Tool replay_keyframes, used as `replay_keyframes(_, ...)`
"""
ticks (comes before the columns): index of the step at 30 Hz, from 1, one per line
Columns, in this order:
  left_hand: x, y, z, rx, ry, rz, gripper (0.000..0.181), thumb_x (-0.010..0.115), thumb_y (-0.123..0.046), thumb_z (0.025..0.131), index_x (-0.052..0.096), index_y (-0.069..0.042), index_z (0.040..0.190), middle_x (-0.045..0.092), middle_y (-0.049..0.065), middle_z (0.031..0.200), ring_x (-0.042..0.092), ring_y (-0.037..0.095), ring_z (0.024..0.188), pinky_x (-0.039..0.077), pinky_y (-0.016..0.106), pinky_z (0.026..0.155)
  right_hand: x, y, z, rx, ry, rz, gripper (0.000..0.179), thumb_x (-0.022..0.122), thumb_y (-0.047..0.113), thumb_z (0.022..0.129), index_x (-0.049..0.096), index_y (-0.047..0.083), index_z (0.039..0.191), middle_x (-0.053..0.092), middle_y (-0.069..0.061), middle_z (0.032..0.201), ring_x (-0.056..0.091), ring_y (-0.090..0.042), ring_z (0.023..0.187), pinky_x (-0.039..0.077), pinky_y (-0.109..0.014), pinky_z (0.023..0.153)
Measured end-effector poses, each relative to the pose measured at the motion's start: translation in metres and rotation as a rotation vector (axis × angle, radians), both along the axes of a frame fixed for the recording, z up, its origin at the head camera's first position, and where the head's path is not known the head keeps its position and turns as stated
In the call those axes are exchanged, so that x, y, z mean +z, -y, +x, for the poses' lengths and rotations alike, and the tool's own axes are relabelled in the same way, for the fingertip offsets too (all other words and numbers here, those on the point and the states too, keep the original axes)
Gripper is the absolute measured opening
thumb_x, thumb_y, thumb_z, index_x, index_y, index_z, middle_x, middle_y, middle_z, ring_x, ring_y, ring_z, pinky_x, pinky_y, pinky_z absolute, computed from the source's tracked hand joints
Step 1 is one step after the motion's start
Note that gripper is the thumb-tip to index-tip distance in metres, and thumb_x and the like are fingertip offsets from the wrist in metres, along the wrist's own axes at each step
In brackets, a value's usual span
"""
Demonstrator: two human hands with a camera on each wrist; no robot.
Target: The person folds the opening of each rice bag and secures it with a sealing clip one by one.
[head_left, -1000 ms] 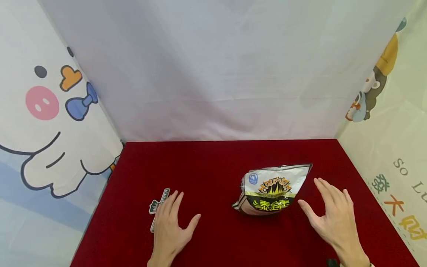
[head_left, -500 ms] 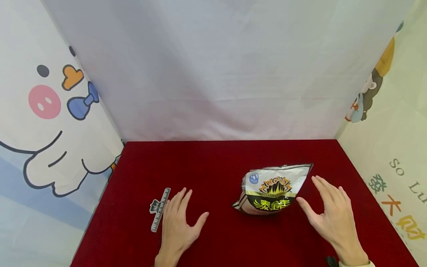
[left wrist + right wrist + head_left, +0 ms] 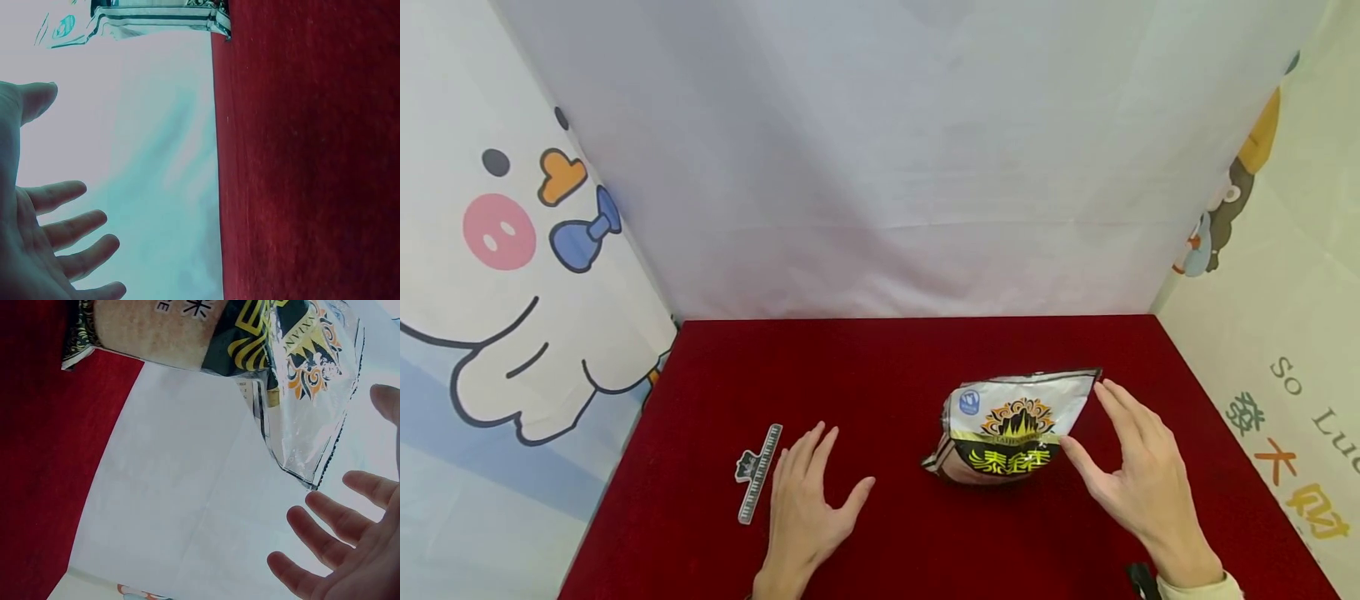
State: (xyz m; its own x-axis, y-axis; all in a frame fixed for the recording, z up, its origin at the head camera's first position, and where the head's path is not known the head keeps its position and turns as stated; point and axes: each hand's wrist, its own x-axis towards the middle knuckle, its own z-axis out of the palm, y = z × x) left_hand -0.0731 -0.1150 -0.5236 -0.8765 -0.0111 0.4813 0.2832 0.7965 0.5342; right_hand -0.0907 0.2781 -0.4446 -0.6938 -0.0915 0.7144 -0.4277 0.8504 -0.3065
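A half-transparent bag of rice, printed in white, black, orange and yellow, stands on the red tabletop right of the middle. My right hand is at its right side, fingers spread and relaxed, thumb tip overlapping the bag's edge in the head view. In the right wrist view the bag of rice tapers to a corner close to the fingertips. My left hand hovers open, holding nothing. Just left of it lies a piano-key-patterned strip with a dark shape on its side. The left wrist view shows the left hand with spread fingers.
The red tabletop ends at a white cloth backdrop. Cartoon-printed cloth walls rise at left and right. A small black object lies beside the right wrist.
My left hand has moved right, away from the patterned strip, uncovering it fully. My right hand has moved slightly left to the bag's edge. The bag has stayed in place.
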Motion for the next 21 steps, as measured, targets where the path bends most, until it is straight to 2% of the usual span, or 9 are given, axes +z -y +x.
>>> replay_keyframes(4,0.0,-0.004,-0.001,-0.006,-0.008,0.001,0.076,0.085,-0.046,0.085,0.062,-0.01,0.148,0.059,0.014,0.155,0.056,0.04,0.14,0.039,0.071,0.115,0.002,0.001,-0.002,0.007,0.007,0.001,0.085,0.054,0.073,0.099,0.063,0.001,0.145,0.064,-0.022,0.146,0.061,-0.047,0.124,0.029,-0.021,0.12)
replay_keyframes(7,0.001,-0.005,-0.001,-0.011,0.002,0.001,0.075,0.084,-0.047,0.086,0.062,-0.01,0.148,0.059,0.014,0.155,0.056,0.039,0.14,0.039,0.071,0.116,0.003,0.003,-0.005,0.017,-0.021,0.001,0.083,0.056,0.071,0.099,0.064,0.0,0.143,0.064,-0.022,0.146,0.06,-0.047,0.125,0.03,-0.023,0.12)
replay_keyframes(12,0.002,-0.008,-0.003,-0.023,0.012,-0.002,0.075,0.084,-0.048,0.086,0.061,-0.011,0.148,0.059,0.014,0.155,0.056,0.039,0.14,0.039,0.071,0.116,0.006,0.007,-0.011,0.04,-0.074,-0.019,0.081,0.059,0.068,0.099,0.065,0.0,0.142,0.065,-0.023,0.144,0.06,-0.047,0.126,0.037,-0.035,0.119)
replay_keyframes(18,0.001,-0.013,-0.002,-0.032,0.025,0.005,0.075,0.083,-0.048,0.086,0.062,-0.011,0.148,0.059,0.014,0.155,0.056,0.039,0.14,0.039,0.07,0.116,0.01,0.012,-0.013,0.05,-0.061,-0.015,0.08,0.057,0.067,0.1,0.065,-0.001,0.142,0.064,-0.024,0.144,0.059,-0.048,0.127,0.042,-0.059,0.109)
replay_keyframes(21,-0.001,-0.016,-0.002,-0.034,0.032,0.009,0.075,0.084,-0.048,0.086,0.062,-0.011,0.148,0.059,0.014,0.155,0.056,0.039,0.14,0.039,0.07,0.116,0.013,0.015,-0.013,0.055,-0.069,-0.021,0.08,0.058,0.068,0.099,0.066,0.0,0.14,0.064,-0.024,0.143,0.059,-0.047,0.127,0.042,-0.063,0.106)
